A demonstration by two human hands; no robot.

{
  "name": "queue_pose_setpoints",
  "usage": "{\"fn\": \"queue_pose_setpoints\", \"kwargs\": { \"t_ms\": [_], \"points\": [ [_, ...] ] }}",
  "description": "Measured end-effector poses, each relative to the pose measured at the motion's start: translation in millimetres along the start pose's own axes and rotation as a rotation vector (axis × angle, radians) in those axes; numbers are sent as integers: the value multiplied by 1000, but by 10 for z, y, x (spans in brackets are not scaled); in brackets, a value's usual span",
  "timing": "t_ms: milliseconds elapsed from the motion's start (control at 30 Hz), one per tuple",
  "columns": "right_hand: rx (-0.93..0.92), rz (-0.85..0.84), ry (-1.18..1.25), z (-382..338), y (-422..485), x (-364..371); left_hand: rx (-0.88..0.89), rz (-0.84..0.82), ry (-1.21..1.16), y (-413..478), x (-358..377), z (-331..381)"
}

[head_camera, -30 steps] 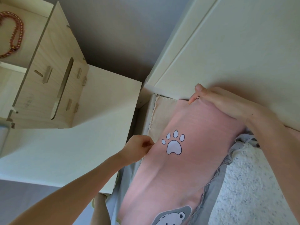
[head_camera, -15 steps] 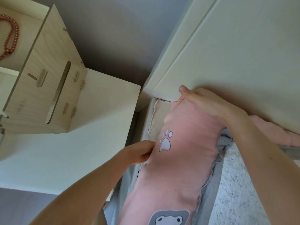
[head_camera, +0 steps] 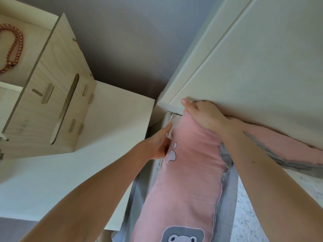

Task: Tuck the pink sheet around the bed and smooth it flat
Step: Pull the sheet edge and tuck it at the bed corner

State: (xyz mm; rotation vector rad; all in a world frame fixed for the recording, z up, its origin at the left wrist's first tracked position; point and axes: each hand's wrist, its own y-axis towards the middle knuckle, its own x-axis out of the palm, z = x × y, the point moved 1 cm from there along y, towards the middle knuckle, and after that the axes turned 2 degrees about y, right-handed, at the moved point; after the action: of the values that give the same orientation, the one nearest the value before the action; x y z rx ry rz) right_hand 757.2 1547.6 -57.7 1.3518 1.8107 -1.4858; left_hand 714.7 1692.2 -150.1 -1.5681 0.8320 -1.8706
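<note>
right hand (head_camera: 204, 117), seemingly flat, on sheet (head_camera: 188, 172)

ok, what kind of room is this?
Most likely a bedroom, perhaps a child's: a pink sheet with paw and bear prints lies over a mattress corner against a cream panel, with a light wooden shelf unit alongside.

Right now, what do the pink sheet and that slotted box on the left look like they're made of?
Pink sheet: soft matt cloth, possibly cotton. It drapes and creases over the mattress edge and carries a printed paw.
Slotted box: thin pale wood, probably plywood or similar board, with a bare-looking finish. It shows faint grain, cut slots and tab joints.
</note>
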Motion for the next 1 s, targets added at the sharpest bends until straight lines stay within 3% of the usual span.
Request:
{"fn": "queue_pose_setpoints", "kwargs": {
  "t_ms": [100,200,267,333,400,500,700,900,1000],
  "points": [
    [-82,231,-163,-80,-106,23,113,64,104,25,26,70],
    [-194,774,-304,-142,-416,-33,163,240,290,56,29,138],
    [-148,991,-244,-68,-730,23,162,283,290,93,24,168],
    [38,944,-136,26,-970,245,173,311,220,142,25,189],
    [189,709,-1,79,-996,549,178,348,150,183,21,220],
    [193,456,-50,99,-741,818,163,442,162,201,10,287],
    [195,433,-79,211,-522,921,217,543,141,69,20,399],
    [155,254,49,247,-567,719,295,572,241,-173,141,233],
    [77,406,221,117,-893,538,254,575,270,-395,102,25]
  ]
}}
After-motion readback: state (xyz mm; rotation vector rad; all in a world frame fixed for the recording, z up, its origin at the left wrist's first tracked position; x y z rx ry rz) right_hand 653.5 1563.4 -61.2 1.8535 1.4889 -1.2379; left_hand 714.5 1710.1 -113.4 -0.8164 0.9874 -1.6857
